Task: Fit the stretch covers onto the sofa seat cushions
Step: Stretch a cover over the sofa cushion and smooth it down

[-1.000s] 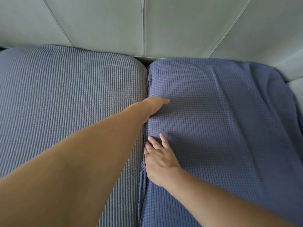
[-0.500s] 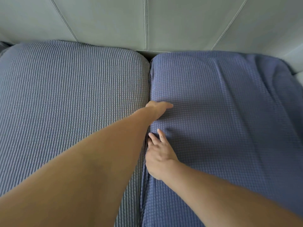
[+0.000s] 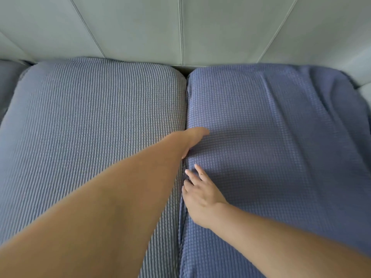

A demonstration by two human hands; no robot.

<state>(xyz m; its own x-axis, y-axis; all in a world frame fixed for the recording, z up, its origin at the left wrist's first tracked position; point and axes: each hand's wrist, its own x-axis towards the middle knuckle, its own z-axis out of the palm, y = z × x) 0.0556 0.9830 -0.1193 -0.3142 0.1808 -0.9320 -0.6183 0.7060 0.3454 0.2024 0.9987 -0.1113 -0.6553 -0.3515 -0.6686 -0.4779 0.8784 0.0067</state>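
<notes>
Two sofa seat cushions lie side by side, both in waffle-textured stretch covers. The left cushion (image 3: 90, 137) wears a taut grey-blue cover. The right cushion (image 3: 281, 157) has a deeper blue cover with loose folds toward its far right corner. My left hand (image 3: 193, 139) reaches along the gap between them; its fingers are down in the gap and hidden, with the thumb lying on the blue cover. My right hand (image 3: 200, 195) lies flat on the blue cover's left edge, fingers straight and spread beside the gap.
The pale green sofa backrest (image 3: 180, 27) with stitched seams rises behind the cushions. A strip of pale armrest (image 3: 364, 91) shows at the far right. Another covered cushion edge (image 3: 8, 73) peeks in at the far left.
Both hands stay at the gap between the cushions. My right hand has slid a little forward along the blue cover's edge, closer to my left hand. The view tilted slightly.
</notes>
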